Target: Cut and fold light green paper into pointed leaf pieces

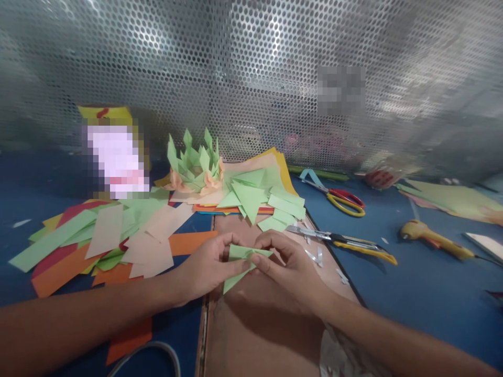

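Between both hands is a small folded piece of light green paper (236, 283), held above a brown board (251, 335). My left hand (210, 267) pinches its left side, thumb on top. With thumb and fingers my right hand (288, 262) grips its upper right part; the fingertips of the two hands nearly meet. Just beyond them lie green paper triangles and rectangles (251, 196) on stacked coloured sheets. Behind stands a folded paper crown-like ring (194, 162) with green points and peach pieces at its base.
Loose paper strips (106, 230) in green, peach, orange and red spread over the blue table at left. Right of the board lie scissors (343, 201), a yellow cutter knife (353, 243) and a yellow glue gun (436, 238). A perforated metal wall (236, 63) rises behind.
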Tool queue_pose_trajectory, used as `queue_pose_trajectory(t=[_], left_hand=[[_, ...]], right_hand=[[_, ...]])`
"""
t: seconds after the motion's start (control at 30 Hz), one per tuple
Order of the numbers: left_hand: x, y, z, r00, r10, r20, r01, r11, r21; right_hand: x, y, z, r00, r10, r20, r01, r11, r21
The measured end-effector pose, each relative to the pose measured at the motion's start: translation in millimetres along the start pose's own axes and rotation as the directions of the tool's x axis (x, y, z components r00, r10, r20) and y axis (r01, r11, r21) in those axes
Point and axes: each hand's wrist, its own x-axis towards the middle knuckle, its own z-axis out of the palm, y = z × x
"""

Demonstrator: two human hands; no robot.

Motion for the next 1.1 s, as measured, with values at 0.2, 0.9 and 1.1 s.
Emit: queue_pose_trajectory(t=[0.2, 0.9, 1.1], left_hand=[[2, -2, -0.8, 1.000, 0.005, 0.012, -0.005, 1.000, -0.002], [0, -4, -7.4, 0.997, 0.070, 0.023, -0.074, 0.935, 0.346], [0, -7, -7.7, 0.998, 0.053, 0.039, -0.062, 0.963, 0.262]], right_hand=[[-1, -3, 3, 0.982, 0.175, 0.077, -0.188, 0.954, 0.235], [2, -6, 0, 0.993, 0.114, 0.008, -0.114, 0.987, 0.109], [0, 0, -1, 0.974, 0.202, 0.105, -0.225, 0.925, 0.306]])
